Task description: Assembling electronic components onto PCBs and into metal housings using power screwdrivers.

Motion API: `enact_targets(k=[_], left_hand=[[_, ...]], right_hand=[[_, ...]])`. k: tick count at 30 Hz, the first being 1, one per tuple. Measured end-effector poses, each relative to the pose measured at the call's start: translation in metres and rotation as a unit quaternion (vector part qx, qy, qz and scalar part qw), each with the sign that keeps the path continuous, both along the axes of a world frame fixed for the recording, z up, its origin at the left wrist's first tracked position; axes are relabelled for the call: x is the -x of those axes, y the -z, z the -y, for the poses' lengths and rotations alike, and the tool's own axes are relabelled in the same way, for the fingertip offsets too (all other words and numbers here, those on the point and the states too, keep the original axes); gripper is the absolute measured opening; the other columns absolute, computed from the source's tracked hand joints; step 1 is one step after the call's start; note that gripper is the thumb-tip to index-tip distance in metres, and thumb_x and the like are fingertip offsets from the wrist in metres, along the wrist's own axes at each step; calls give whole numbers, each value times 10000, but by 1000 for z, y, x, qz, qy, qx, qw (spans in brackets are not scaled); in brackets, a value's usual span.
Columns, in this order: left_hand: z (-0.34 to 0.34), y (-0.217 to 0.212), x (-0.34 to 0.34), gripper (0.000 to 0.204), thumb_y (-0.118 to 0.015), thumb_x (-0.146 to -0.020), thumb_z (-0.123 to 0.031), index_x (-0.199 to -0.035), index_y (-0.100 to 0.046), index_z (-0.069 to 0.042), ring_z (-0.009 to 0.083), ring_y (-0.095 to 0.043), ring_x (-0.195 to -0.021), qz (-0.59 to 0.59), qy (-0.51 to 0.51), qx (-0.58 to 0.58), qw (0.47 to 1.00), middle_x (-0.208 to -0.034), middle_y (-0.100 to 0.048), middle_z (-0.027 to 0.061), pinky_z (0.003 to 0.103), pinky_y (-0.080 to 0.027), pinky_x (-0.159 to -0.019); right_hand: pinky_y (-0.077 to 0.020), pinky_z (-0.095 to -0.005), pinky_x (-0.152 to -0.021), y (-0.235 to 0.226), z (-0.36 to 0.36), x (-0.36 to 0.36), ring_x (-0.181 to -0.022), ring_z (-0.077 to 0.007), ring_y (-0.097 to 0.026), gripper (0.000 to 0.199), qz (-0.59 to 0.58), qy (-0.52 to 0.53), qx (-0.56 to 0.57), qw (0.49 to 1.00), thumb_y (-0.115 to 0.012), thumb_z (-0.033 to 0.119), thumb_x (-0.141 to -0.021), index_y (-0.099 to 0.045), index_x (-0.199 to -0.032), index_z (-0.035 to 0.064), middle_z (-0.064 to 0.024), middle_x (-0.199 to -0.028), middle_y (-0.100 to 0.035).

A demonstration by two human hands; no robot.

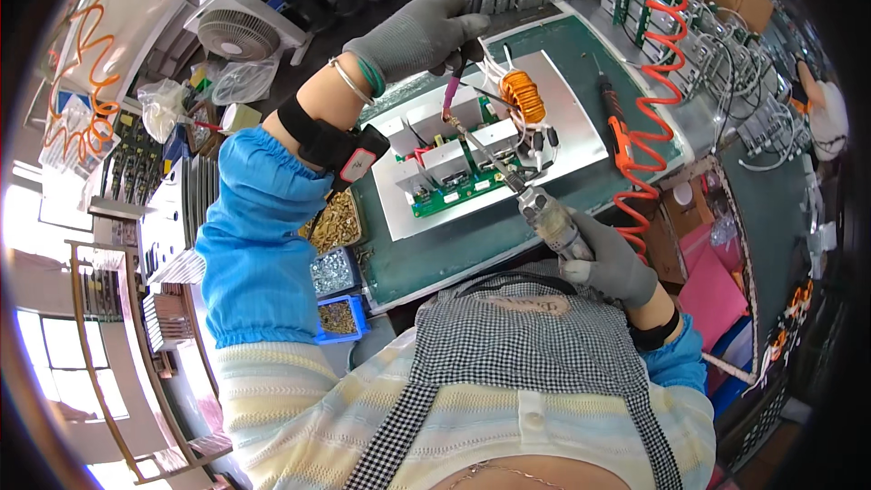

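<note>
My left hand [422, 32], in a grey glove, is closed on a dark cable with a purple sleeve [451, 93] near its lower end. In my grey-gloved right hand [612, 263] is a screwdriver with a clear handle [552, 225]. Its long metal shaft slants up and left over a green circuit board [460, 191], the tip close to the cable's end. Whether tip and cable touch I cannot tell. Silver heatsink blocks [445, 163] stand on the board, which lies on a pale metal plate [404, 222]. An orange-wound ring coil [523, 96] sits at the plate's far right.
The plate rests on a green bench mat [399, 272]. Right of it is an orange-and-black power screwdriver [617, 127] beside a red coiled hose [667, 82]. Bins of small hardware, including a blue bin [363, 322], stand at left. Wired boards [699, 45] line the far right.
</note>
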State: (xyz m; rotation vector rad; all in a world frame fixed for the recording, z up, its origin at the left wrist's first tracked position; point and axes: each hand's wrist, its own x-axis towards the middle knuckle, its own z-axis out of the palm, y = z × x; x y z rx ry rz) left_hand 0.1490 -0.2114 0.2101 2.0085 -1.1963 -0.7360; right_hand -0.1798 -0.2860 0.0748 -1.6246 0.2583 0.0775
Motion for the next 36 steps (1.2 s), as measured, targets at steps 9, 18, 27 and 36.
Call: enact_targets(k=[9,18,27,36], left_hand=[[1,8,34,226,-499,-1015,-249,-1027,-558,-31,63,-552,-608,7,90,-18,996,-794,-637,24,226,-433,-513],[47,58,95,245,-514,-989,-248,-1049,-554,-14,97,-570,-617,-59,177,-97,978,-808,-656,54,266,-469,-535],[80,74,100,280,-512,-993,-274,-1069,-553,-8,123,-591,-619,-15,193,-157,969,-821,-657,69,283,-494,-550],[97,88,81,275,-526,-990,-275,-1071,-552,-13,123,-569,-608,-6,184,-164,969,-828,-664,86,295,-478,-544]], right_hand=[[-460,-357,-946,5,-43,31,-1084,-242,-606,880,-12,68,27,997,-770,421,-746,-403,-1395,-47,-187,-1153,-628],[-468,-349,-907,23,-66,61,-1025,-211,-606,777,-8,146,-3,989,-736,380,-773,-441,-1357,-40,-151,-1113,-633],[-498,-289,-718,27,-70,53,-782,-138,-620,620,-9,181,-69,981,-680,329,-817,-507,-1286,-38,-75,-894,-634],[-487,-262,-653,26,-65,38,-718,-110,-604,560,-23,198,-120,973,-663,286,-849,-508,-1286,-29,-39,-823,-609]])
